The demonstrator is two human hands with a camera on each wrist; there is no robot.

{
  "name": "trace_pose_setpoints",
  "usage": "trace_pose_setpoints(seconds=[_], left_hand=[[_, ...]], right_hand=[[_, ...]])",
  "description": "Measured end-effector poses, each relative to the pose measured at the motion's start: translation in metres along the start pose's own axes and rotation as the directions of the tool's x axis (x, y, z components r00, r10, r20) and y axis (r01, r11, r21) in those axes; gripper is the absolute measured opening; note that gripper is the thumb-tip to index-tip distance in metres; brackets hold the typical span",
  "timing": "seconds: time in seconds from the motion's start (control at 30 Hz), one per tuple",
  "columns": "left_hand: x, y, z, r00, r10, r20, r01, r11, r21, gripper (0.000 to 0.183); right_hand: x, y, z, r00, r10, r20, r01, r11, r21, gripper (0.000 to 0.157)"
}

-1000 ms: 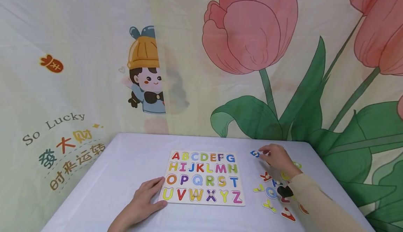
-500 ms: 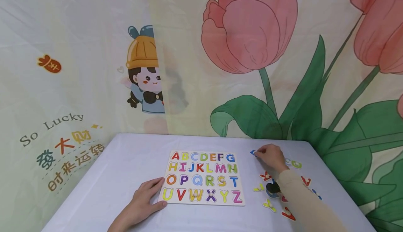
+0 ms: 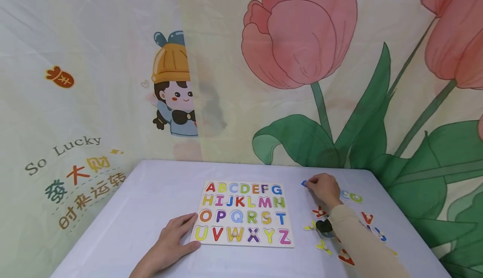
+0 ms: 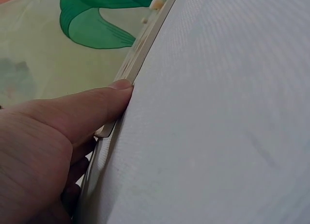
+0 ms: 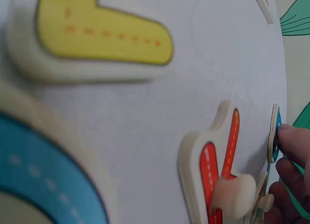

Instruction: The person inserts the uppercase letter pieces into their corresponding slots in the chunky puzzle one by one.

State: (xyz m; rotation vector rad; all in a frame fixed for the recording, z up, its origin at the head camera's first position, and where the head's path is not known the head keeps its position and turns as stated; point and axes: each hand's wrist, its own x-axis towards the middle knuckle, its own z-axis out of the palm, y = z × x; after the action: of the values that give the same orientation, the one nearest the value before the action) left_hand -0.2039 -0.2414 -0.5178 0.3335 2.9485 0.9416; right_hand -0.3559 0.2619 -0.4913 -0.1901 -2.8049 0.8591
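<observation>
A white letter puzzle board [image 3: 243, 208] lies flat, mid-table. Its recesses show coloured letters, and a few, such as the W [image 3: 235, 234] and X [image 3: 253, 235], have knobbed pieces in them. My left hand [image 3: 170, 238] rests at the board's near left corner, fingers against the left side. The thumb [image 4: 109, 100] touches the near edge in the left wrist view. Beyond the board's right side, my right hand [image 3: 325, 188] pinches a small blue letter piece [image 3: 304, 183], mostly covered by the fingers. In the right wrist view this blue piece [image 5: 274, 134] stands on edge, tilted up.
Loose letter pieces lie right of the board, among them a yellow L [image 3: 310, 226], a red K [image 3: 319, 211], a yellow Y [image 3: 323, 248] and a blue J [image 3: 381, 235]. The right forearm covers several. A printed curtain [image 3: 226, 102] hangs behind the table.
The right fingers have moved further over the blue piece, hiding most of it. The right forearm has swung left, uncovering pieces on its far side. The left hand has stayed put.
</observation>
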Motion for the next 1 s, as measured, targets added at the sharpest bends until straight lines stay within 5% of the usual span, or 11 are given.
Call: trace_pose_setpoints(seconds=[0.27,0.53,0.73,1.0], left_hand=[[-0.001,0.002,0.000,1.000,-0.020,0.000,0.020,1.000,-0.009,0.089],[0.000,0.002,0.000,1.000,-0.028,-0.003,0.028,1.000,0.007,0.089],[0.001,0.000,0.000,1.000,-0.020,-0.001,0.020,1.000,0.007,0.090],[0.000,0.003,-0.001,0.999,-0.041,0.010,0.041,0.999,0.013,0.091]], right_hand=[[0.002,0.007,-0.006,0.993,-0.108,0.051,0.108,0.994,0.012,0.021],[0.006,0.010,-0.015,0.936,-0.305,0.175,0.311,0.950,-0.009,0.016],[0.008,0.008,-0.017,0.911,-0.319,0.262,0.332,0.943,-0.005,0.014],[0.002,0.005,-0.017,0.916,-0.288,0.279,0.306,0.952,-0.020,0.014]])
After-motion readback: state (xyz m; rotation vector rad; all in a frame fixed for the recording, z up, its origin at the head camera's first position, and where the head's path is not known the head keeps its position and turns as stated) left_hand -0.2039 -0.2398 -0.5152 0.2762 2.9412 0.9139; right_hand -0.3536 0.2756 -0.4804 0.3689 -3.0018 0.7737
